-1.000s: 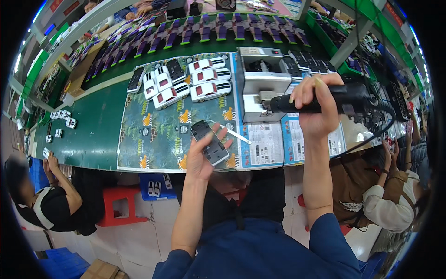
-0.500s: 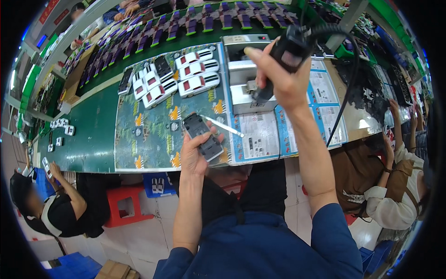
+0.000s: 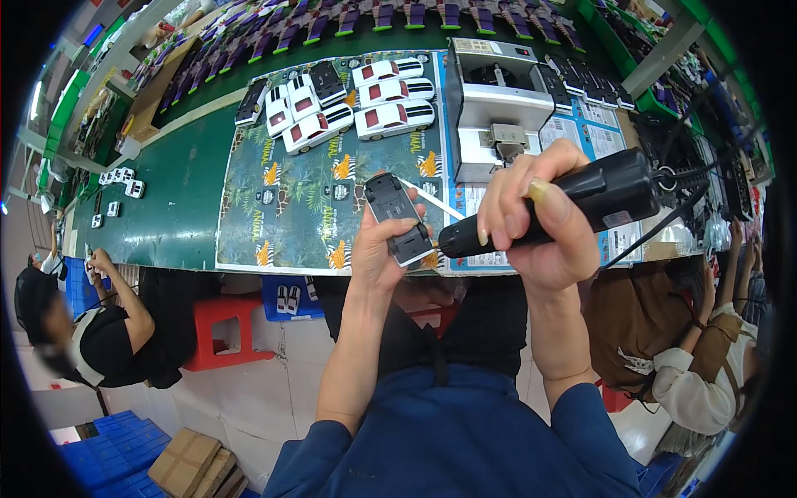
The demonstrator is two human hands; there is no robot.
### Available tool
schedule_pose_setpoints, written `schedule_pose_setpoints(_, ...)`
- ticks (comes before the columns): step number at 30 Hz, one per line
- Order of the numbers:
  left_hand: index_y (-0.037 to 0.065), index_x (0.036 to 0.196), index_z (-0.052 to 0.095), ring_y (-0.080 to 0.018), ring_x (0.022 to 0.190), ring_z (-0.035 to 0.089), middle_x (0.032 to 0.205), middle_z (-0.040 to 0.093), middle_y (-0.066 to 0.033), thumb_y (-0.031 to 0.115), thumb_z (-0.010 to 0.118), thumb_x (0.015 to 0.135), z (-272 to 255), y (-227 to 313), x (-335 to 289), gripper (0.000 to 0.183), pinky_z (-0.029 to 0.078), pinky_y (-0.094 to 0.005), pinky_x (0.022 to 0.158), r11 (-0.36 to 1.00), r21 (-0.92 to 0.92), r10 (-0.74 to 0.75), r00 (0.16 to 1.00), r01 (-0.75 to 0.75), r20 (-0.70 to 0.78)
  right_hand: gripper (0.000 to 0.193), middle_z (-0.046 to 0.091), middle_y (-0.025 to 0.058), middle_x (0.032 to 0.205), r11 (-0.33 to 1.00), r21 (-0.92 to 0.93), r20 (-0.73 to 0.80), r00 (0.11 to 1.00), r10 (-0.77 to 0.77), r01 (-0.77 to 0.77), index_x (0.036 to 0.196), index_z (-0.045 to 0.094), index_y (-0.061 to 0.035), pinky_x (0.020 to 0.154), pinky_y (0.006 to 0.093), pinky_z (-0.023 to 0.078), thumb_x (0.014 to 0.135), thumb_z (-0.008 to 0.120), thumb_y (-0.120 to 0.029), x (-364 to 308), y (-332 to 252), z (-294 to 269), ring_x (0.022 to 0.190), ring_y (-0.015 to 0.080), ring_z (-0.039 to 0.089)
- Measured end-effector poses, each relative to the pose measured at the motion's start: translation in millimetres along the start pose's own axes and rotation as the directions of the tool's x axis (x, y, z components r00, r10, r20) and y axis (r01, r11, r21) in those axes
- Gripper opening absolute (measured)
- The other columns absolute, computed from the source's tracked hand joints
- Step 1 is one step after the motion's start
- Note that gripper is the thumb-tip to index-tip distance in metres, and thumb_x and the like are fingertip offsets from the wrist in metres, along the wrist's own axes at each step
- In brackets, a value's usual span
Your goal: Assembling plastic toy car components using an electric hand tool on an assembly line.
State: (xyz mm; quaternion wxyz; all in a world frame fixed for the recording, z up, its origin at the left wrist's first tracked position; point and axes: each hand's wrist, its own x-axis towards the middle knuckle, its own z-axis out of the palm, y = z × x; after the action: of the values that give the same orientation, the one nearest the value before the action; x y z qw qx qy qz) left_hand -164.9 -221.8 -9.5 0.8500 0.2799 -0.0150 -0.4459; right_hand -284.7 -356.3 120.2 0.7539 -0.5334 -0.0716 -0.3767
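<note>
In my left hand (image 3: 375, 253) is a toy car (image 3: 390, 207), turned so its black underside faces up, with fingers and thumb wrapped round its edges. My right hand (image 3: 548, 220) grips a black electric screwdriver (image 3: 602, 195) with a cord at its back end. The screwdriver lies nearly level and its tip points left, at the near end of the car; whether it touches cannot be told. A thin white stick (image 3: 432, 199) lies behind the car. Beyond my right hand stands a silver metal box (image 3: 502, 108), with a small metal block on its front.
Several white toy cars (image 3: 394, 116) with black stripes stand on a patterned mat (image 3: 290, 207), beside some dark-bottomed ones (image 3: 328, 83). Rows of purple and black parts (image 3: 382, 17) line the back. Other people sit left and right. A red stool (image 3: 220, 332) stands at lower left.
My right hand has come down and nearer from the silver box, swinging the screwdriver from steeply tilted to nearly level beside the car. My left hand still holds the car. The view has shifted.
</note>
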Motion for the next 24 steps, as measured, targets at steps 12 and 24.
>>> schedule_pose_setpoints(12, 0.018, 0.148, 0.032, -0.0240, 0.097, 0.064, 0.117, 0.055, -0.0131, -0.019, 0.055, 0.072, 17.2, -1.7, -2.4, 0.088, 0.059, -0.0444, 0.078, 0.999, 0.037, 0.015, 1.000, -0.015, 0.007, 0.015, 0.050, 0.0081, 0.062, 0.994, -0.090, -0.003, 0.998, 0.063, -0.063, 0.089, 0.046, -0.0032, 0.054, 0.0311, 0.050, 0.090, 0.058, -0.012, -12.5, 4.9, 7.0, 0.050, 0.0146, 0.050)
schedule_pose_setpoints(24, 0.015, 0.147, 0.035, -0.0262, 0.102, 0.063, 0.120, 0.057, -0.0151, -0.017, 0.053, 0.075, 21.5, -3.3, -3.3, 0.082, 0.057, -0.0413, 0.084, 1.000, 0.019, -0.005, 1.000, 0.004, 0.025, 0.016, 0.061, 0.0044, 0.066, 0.988, -0.157, -0.061, 0.998, 0.003, -0.013, 0.081, 0.058, -0.0018, 0.051, 0.0217, 0.046, 0.082, 0.074, -0.007, -15.8, 4.8, 5.4, 0.051, 0.0070, 0.056)
